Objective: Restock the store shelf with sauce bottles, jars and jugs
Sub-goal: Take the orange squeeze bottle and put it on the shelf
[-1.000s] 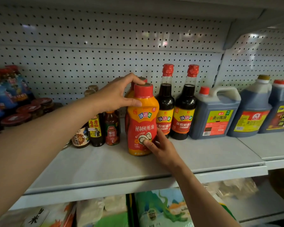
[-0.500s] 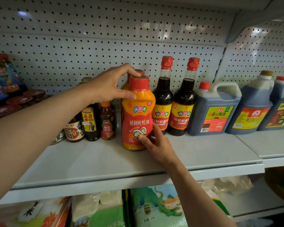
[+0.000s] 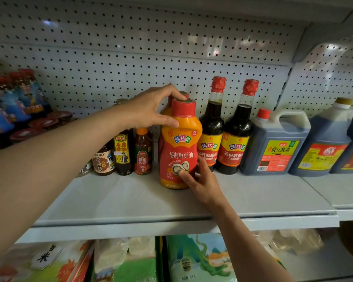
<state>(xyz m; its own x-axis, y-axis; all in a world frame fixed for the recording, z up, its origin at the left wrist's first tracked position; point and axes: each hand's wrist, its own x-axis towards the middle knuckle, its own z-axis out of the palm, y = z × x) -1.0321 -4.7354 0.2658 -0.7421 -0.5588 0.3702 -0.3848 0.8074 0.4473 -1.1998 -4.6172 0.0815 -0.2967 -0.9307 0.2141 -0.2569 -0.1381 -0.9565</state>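
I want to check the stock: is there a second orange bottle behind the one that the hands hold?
Yes, a second orange bottle shows just behind the front orange bottle.

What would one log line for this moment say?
orange sauce bottle upright on shelf | left hand grips top | right hand holds base

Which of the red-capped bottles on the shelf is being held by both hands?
The orange oyster sauce bottle at the front: the left hand grips its neck, the right hand its base. The two dark soy bottles beside it stand untouched.
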